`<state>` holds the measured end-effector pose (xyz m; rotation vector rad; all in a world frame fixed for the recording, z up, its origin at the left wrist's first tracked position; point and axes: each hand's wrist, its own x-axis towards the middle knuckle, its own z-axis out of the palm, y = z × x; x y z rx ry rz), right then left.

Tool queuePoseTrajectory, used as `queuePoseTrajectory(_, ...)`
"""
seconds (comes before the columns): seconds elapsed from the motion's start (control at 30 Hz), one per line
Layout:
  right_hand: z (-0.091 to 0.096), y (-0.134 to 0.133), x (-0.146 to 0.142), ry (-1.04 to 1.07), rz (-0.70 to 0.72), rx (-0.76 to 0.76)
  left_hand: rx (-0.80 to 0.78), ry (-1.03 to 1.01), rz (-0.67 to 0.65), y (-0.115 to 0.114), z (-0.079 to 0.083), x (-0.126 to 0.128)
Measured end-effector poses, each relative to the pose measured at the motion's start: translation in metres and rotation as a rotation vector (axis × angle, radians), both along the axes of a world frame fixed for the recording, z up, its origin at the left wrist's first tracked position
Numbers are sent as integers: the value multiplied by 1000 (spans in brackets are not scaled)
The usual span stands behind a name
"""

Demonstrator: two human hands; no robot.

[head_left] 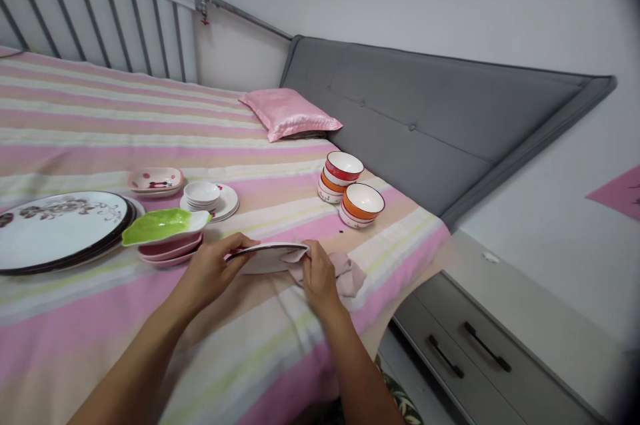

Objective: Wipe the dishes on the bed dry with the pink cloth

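A shallow white dish [267, 256] with a dark rim is held nearly level just above the striped bedspread [100, 125]. My left hand [215, 268] grips its left edge, fingers curled over the rim. At the dish's right edge my right hand [317, 278] is closed on a pale pink cloth [347, 275] and presses it against the rim. The rest of the cloth trails onto the bed behind that hand.
A green leaf-shaped dish [163, 225] tops pink plates at left, beside large flowered platters [55, 228]. Small white saucers [210, 198], a pink square dish [155, 180] and stacked red and orange bowls [350, 188] lie beyond. A pink pillow [287, 112], grey headboard [425, 118] and nightstand drawers [465, 352] are on the right.
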<state>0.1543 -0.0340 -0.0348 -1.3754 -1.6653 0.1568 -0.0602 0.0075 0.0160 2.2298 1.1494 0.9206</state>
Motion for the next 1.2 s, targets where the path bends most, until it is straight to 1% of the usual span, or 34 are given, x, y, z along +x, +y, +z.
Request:
queuePoseTrajectory(0.3, -17, 10, -2, 109, -14, -184, 14, 34, 63, 7, -3, -9)
queuePoseTrajectory(0.43, -24, 13, -2, 164, 4, -232, 18, 61, 106, 8, -4, -11)
queuePoseTrajectory(0.53, -25, 13, -5, 182, 13, -242, -11, 139, 156, 10, -8, -14)
queuePoseTrajectory(0.6, -21, 13, -7, 189, 19, -218, -23, 193, 184, 12, -12, -16)
queuePoseTrajectory(0.63, -18, 12, -7, 193, 22, -195, -32, 197, 178, 13, -14, -15)
queuePoseTrajectory(0.67, -13, 11, -7, 201, 21, -164, -47, 171, 164, 14, -17, -13)
queuePoseTrajectory(0.73, -1, 7, -2, 220, 1, -85, -103, 40, 119, 12, -24, -5)
queuePoseTrajectory(0.83, 19, -2, 11, 206, -90, 57, -188, -187, 73, 5, -35, 16)
queuePoseTrajectory(0.93, 31, -9, 20, 70, -88, 142, -239, -130, 34, -3, -40, 33)
queuePoseTrajectory(1.0, 35, -11, 20, -24, -75, 147, -214, -118, 17, -6, -38, 36)
queuePoseTrajectory(1.07, 36, -12, 16, -91, -64, 139, -145, -168, -2, -7, -32, 34)
queuePoseTrajectory(1.2, 37, -12, 5, -145, -26, 140, -38, -203, -46, -9, -18, 29)
